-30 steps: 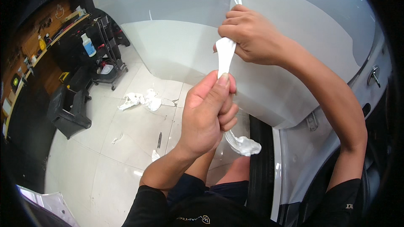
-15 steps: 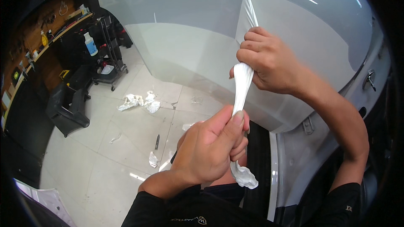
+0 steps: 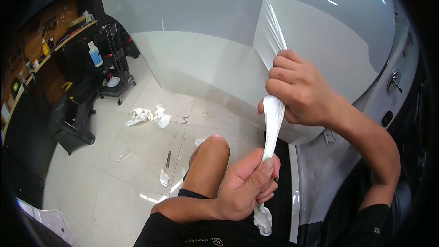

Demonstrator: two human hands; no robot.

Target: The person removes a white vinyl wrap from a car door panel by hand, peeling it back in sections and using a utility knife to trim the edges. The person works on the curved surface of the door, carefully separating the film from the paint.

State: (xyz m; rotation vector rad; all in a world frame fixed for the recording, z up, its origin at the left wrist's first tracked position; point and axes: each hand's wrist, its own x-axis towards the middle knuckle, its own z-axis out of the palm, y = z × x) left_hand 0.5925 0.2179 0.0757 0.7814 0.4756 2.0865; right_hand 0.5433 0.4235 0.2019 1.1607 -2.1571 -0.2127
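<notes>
A strip of white stretchy film [image 3: 273, 123] runs from the car door [image 3: 183, 4] down through both my hands, gathered into a narrow bunch. My right hand [image 3: 299, 89] is closed around it close to the door. Lower down, my left hand [image 3: 249, 183] grips the same strip, thumb on top. A crumpled end of the film hangs beneath my left fist. Above my right hand, the film fans out in taut creases up to a corner on the door. Paler covering spans the door's lower part, with a sharp edge against the greyer upper panel.
Crumpled white scraps [image 3: 139, 116] and a dark pen-like tool [image 3: 168, 159] lie on the tiled floor. At left stand a black stool [image 3: 71, 126], a wheeled cart [image 3: 112, 87] with a spray bottle [image 3: 95, 55], and a workbench [image 3: 64, 43]. A door latch [image 3: 394, 81] is at right.
Both hands have moved downward and slightly right, drawing the film along. More creased film now stretches between the door and my right hand. My bent knee has come into view.
</notes>
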